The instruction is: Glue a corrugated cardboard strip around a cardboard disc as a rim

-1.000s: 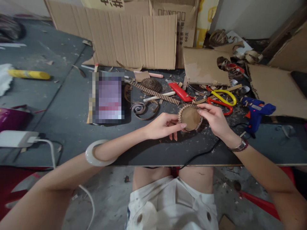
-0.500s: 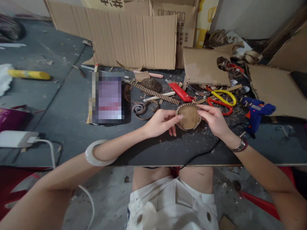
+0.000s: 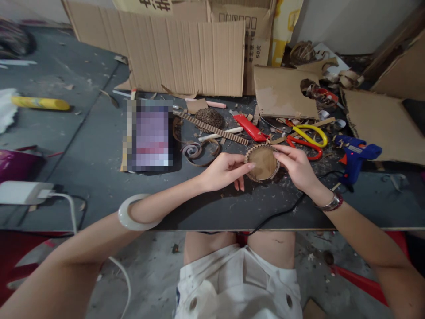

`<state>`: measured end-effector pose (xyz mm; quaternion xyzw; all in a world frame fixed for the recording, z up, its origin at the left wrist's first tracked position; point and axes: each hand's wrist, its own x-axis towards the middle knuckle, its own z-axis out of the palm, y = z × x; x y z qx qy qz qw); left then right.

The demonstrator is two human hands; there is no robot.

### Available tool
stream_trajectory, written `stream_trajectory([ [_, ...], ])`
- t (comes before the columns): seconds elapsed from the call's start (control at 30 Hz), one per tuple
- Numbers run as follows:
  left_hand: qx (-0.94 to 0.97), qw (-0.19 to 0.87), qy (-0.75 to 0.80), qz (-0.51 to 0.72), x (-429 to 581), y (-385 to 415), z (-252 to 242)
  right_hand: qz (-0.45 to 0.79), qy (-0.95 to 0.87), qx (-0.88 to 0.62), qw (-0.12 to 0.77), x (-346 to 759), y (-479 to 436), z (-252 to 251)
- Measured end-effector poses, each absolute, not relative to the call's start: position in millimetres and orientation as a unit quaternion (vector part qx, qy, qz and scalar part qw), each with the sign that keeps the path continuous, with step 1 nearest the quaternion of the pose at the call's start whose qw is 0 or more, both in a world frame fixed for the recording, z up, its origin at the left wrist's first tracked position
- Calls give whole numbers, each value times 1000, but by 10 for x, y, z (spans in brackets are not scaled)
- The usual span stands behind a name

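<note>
A round brown cardboard disc [image 3: 263,162] edged with a corrugated strip is held between both hands just above the dark table [image 3: 99,168]. My left hand [image 3: 223,172] pinches its left edge with thumb and fingertips. On the disc's right rim, my right hand [image 3: 298,167] grips with the fingers curled over the top. A white bangle [image 3: 131,212] circles my left forearm and a bracelet [image 3: 330,202] sits on my right wrist.
Behind the disc lie yellow and red scissors [image 3: 307,137], a red knife [image 3: 249,127], a corrugated strip [image 3: 212,128], a cardboard spiral [image 3: 195,150] and a woven ball [image 3: 209,117]. A blue glue gun [image 3: 353,155] stands right, its cable crossing the table edge. Cardboard sheets [image 3: 186,53] stand behind; a blurred phone [image 3: 149,135] lies left.
The disc and both hands rose slightly away from me, then held almost still; the disc has turned a little between my fingers.
</note>
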<state>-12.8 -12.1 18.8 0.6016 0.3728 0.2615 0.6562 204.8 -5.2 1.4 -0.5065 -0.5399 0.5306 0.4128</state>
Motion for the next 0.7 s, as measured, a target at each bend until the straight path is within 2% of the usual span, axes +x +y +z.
stream_trajectory([
  [0.37,620,653,364,238,-124,-145,220,507,-555,-528,395,2049,-45,25],
  [0.7,583,634,395,319,-155,-75,181,601,-550,-433,386,2029,-60,108],
])
